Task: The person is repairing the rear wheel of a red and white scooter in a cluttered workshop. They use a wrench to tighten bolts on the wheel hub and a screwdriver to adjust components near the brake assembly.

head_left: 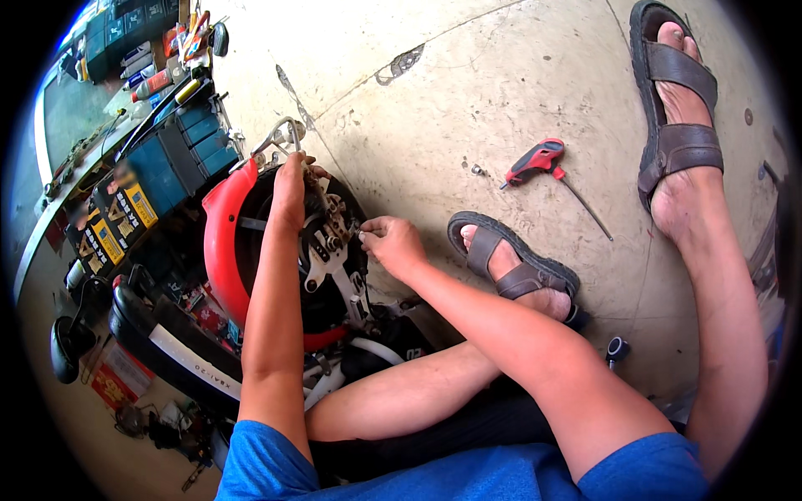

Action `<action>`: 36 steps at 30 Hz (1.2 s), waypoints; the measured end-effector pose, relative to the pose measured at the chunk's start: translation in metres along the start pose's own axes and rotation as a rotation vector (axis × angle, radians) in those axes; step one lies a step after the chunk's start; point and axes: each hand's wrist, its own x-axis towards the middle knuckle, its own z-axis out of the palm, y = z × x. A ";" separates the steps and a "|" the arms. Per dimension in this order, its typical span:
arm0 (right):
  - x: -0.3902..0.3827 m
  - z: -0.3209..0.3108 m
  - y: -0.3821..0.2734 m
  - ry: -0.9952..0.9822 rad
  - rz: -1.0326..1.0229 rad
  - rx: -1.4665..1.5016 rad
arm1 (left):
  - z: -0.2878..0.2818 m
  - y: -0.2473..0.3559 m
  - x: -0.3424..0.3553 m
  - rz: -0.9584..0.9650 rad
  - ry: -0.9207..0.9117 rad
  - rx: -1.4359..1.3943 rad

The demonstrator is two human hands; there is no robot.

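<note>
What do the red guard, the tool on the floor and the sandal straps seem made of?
Red guard: likely plastic, smooth and glossy, though painted metal is possible.
Tool: contoured red-and-black handle, seemingly moulded plastic, perhaps partly rubbery; thin, straight, dark shaft, probably steel.
Sandal straps: brown with a soft sheen, leather or imitation.
</note>
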 end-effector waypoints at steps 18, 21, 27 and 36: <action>0.018 0.013 -0.003 0.014 -0.120 -0.030 | 0.004 0.004 -0.005 -0.037 -0.009 0.015; 0.021 0.017 -0.010 0.045 -0.248 -0.152 | 0.007 0.004 -0.005 -0.014 0.022 0.009; 0.017 0.021 -0.026 -0.003 -0.178 -0.121 | 0.008 0.004 -0.004 -0.010 0.023 0.068; 0.018 0.029 -0.025 0.046 -0.277 -0.172 | 0.010 0.002 0.006 -0.006 0.040 0.131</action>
